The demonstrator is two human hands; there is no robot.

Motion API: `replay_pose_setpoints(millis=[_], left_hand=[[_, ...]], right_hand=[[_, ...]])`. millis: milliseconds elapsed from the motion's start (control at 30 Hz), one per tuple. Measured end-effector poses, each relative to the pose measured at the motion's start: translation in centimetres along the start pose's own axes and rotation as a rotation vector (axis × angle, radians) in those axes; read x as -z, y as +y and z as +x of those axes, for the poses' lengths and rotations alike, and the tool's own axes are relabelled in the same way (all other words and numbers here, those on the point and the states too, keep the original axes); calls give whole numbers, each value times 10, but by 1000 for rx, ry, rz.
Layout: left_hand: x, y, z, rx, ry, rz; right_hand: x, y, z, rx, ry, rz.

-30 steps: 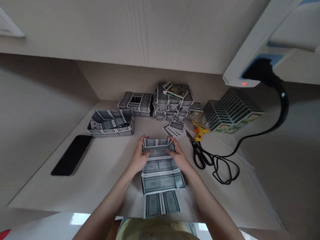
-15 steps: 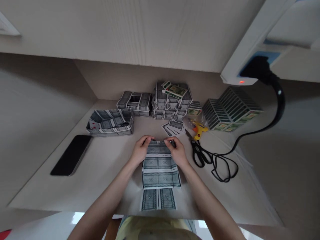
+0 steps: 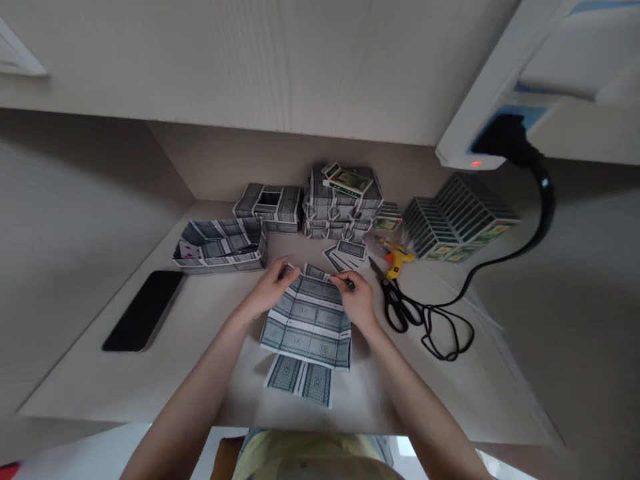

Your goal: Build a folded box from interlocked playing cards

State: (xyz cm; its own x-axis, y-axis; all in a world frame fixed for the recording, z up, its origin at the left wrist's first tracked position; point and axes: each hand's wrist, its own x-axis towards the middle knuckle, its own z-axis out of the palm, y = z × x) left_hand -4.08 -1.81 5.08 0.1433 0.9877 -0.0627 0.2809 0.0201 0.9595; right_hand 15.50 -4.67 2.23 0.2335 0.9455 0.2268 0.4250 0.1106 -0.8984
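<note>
A panel of joined playing cards (image 3: 306, 322), grey-green backs up, lies on the pale table (image 3: 210, 333) in front of me, turned a little to the left. My left hand (image 3: 269, 289) pinches its far left corner with closed fingers. My right hand (image 3: 356, 301) pinches the far right corner, fingers closed on the card edge. The panel's near end, two cards wide, rests flat near the table's front edge.
An open tray made of cards (image 3: 220, 245) and a black phone (image 3: 143, 309) lie at the left. Card boxes (image 3: 343, 203) are stacked at the back. At the right are loose cards (image 3: 347, 255), a yellow glue gun (image 3: 395, 257), black scissors (image 3: 396, 308), a cable (image 3: 445, 328) and rows of card packs (image 3: 457, 220).
Both hands moved from the panel's sides to its far corners. The raised far flap went down, and the panel swung so its near end points left.
</note>
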Motion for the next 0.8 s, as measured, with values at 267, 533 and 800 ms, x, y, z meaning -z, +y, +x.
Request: replay_pose_setpoints(millis=[267,533,800], left_hand=[[19,-2,-111,120,38,-250],[-11,-28,-122,70,556,-240],[2,-19,-53,-23,345,-86]], right_hand=[[7,-3,-7,15,111,-118],[20,-3,-16,-67,-33,-103],[38,-12,-25,-84,-392,334]])
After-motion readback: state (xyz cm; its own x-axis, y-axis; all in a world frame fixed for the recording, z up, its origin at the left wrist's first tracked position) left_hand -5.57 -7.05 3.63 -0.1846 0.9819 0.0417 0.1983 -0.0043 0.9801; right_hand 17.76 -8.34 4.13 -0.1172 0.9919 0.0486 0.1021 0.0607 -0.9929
